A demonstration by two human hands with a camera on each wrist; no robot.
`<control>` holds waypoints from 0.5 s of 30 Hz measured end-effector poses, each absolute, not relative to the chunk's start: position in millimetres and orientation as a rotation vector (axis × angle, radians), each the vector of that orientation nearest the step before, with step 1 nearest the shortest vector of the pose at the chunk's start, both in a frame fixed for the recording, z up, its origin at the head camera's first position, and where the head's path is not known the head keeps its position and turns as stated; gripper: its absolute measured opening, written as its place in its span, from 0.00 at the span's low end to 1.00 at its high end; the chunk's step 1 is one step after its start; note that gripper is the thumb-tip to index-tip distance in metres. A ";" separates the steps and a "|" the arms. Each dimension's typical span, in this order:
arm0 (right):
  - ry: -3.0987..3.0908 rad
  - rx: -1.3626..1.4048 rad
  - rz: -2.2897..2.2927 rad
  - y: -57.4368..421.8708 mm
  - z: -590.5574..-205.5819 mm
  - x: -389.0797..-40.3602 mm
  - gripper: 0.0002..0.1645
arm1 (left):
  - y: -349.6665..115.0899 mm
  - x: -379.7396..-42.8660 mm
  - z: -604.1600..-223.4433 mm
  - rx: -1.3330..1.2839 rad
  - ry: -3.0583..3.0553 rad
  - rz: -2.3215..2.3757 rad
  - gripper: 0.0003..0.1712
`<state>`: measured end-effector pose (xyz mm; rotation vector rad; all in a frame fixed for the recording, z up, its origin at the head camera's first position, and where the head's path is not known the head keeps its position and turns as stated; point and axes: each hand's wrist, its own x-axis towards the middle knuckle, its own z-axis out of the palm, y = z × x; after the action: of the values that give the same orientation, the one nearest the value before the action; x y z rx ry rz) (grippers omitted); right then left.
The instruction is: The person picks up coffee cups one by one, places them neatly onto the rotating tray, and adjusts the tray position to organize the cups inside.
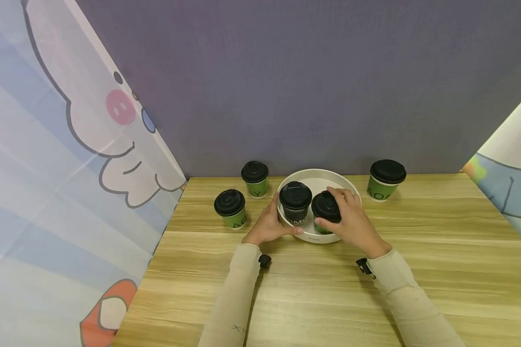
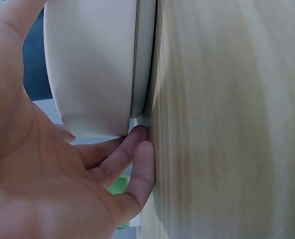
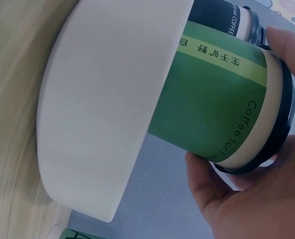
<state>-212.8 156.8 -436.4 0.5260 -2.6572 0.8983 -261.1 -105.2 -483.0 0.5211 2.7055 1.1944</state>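
My right hand grips a green paper coffee cup around its black lid, thumb on one side and fingers on the other. The cup stands slightly tilted inside a round white tray, its lower part hidden by the tray wall in the right wrist view. Beside it in the tray is a black paper cup with a black lid. My left hand holds the tray's left side, thumb along the front; in the left wrist view its fingertips are low by the tray's base, against the wooden table.
Two green lidded cups stand left of the tray, one nearer and one farther back. Another green cup stands to the right. A grey panel rises behind the wooden table, with a cartoon-printed curtain at left.
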 end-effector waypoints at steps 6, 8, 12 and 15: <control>-2.679 0.530 0.898 155.8 -436.7 -212.4 0.58 | -105.9 -261.5 -483.0 0.507 2.695 1.199 0.80; -2.684 0.534 0.896 155.8 -436.8 -212.3 0.59 | -106.3 -261.9 -483.4 0.501 2.694 1.194 0.80; -2.685 0.535 0.906 156.1 -436.1 -211.7 0.57 | -107.3 -261.7 -484.4 0.470 2.689 1.176 0.81; -2.677 0.532 0.928 157.0 -434.6 -211.4 0.54 | -107.8 -262.3 -486.0 0.470 2.688 1.183 0.81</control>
<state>-211.4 157.0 -434.6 0.5320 -2.6766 0.9284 -262.3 -107.8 -486.0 0.4703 2.6880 1.1833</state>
